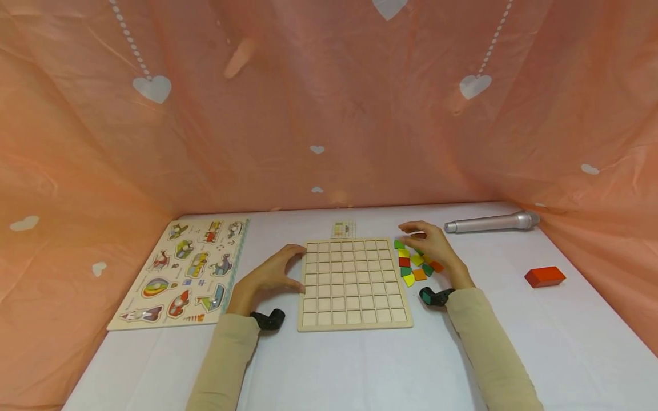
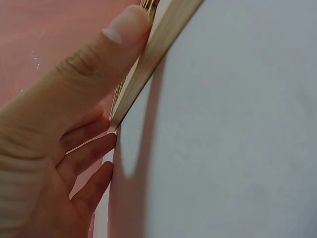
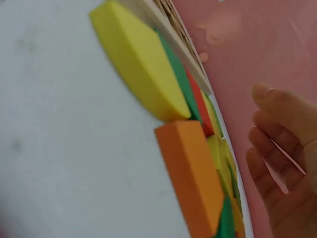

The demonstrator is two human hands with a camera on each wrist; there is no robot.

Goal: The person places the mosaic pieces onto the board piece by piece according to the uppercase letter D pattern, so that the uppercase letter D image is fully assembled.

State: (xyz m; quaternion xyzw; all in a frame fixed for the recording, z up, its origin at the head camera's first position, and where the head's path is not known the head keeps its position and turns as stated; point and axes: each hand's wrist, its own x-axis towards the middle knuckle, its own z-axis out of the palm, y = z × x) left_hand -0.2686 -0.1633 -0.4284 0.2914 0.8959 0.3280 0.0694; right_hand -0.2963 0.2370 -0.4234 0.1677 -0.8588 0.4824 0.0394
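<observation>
A wooden grid board [image 1: 354, 329] with rows of square recesses lies flat on the table. My left hand [image 1: 269, 273] is at its left side, thumb and fingers spread apart. In the left wrist view the thumb [image 2: 94, 57] overlaps the board's edge [image 2: 143, 74]; firm contact is hard to tell. Small coloured blocks lie along the board's right side: a yellow block [image 3: 141, 62], an orange block [image 3: 190, 173], a red block [image 1: 404, 262] and several green and yellow others. Above them hovers my right hand [image 1: 434, 246], fingers loosely bent and holding nothing; it hides some blocks.
A small patterned card [image 1: 343, 229] lies behind the board. On the left is a picture puzzle board [image 1: 180, 274] with vehicle pieces. A silver microphone-like cylinder [image 1: 488, 223] and a red block [image 1: 545, 277] lie at the right. A pink curtain [image 1: 329, 114] encloses the table.
</observation>
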